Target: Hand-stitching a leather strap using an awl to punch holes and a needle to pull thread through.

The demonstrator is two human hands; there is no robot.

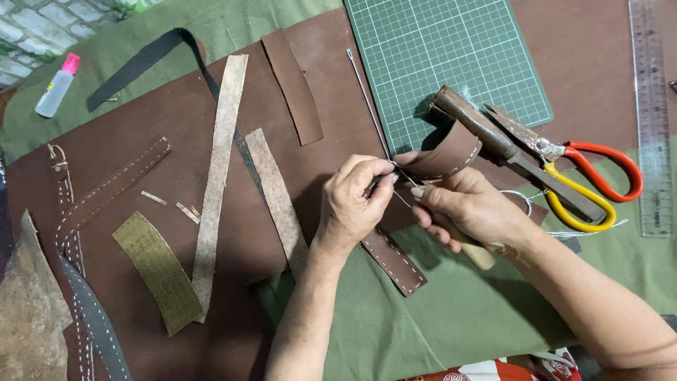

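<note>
Stitching runs partway along the brown leather strap (423,204); left hand (350,204) pinches the needle (367,99), right hand (469,208) grips strap; curled end looks unsewn.

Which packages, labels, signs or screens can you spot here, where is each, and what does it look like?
Small bottle: far left on the green cloth, lying tilted; clear body, pink cap, small coloured label.
Clear ruler: right edge, upright strip with printed scale.
Cutting mat: top centre, green with white grid.
No signs or screens.
</note>
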